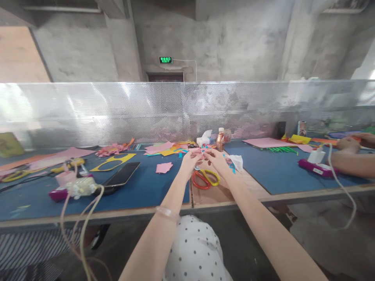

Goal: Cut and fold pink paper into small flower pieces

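Observation:
My left hand (190, 160) and my right hand (216, 159) meet over the table, fingertips pinched together on a small pink piece of paper (201, 156). My fingers cover much of it, so its exact shape is unclear. Just below my hands lie scissors (205, 180) with one red and one yellow handle loop. To the left of my left hand rests a small stack of pink paper pieces (164, 168). Blue paper scraps and a white tissue (236, 162) lie to the right of my right hand.
A bottle (220, 139) and a tissue pack (204, 139) stand behind my hands. A black phone (122, 176), a purple power strip with cables (58, 194) and a yellow paper cutout (114, 161) are left. At right, a co-worker's hands (348, 144) are near another power strip (316, 167).

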